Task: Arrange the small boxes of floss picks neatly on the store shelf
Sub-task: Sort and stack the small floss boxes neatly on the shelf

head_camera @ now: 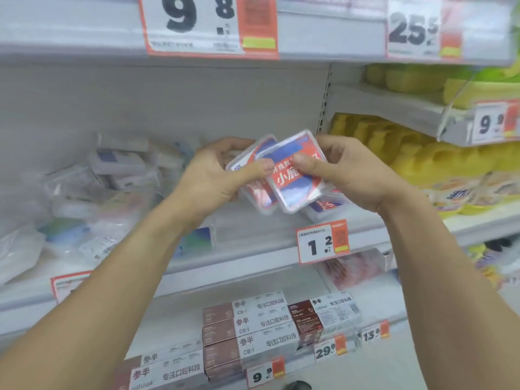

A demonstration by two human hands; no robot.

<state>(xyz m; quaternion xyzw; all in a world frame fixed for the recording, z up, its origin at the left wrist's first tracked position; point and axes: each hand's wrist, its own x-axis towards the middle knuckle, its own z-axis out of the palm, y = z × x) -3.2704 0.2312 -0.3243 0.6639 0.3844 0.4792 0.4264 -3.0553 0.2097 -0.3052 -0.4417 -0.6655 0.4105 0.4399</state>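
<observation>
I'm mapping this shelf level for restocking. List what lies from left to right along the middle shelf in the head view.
Jumbled clear packs → left hand → two floss pick boxes, held by both hands → right hand → yellow packages.

1. The front floss box [295, 175] overlaps the rear floss box [247, 175], hiding most of the rear label.
2. The right thumb [302, 163] and the left thumb [253, 168] cover parts of the printed text on the boxes.
3. The clear packs [112, 175] at the back of the shelf [253, 257] are blurred; their labels cannot be read.
4. The price tag [206, 23] on the upper rail is cut off by the top edge.
5. The left-hand tag [70, 285] is partly hidden behind the left forearm [126, 277].
6. The yellow goods [422, 153] are too blurred to identify.
</observation>
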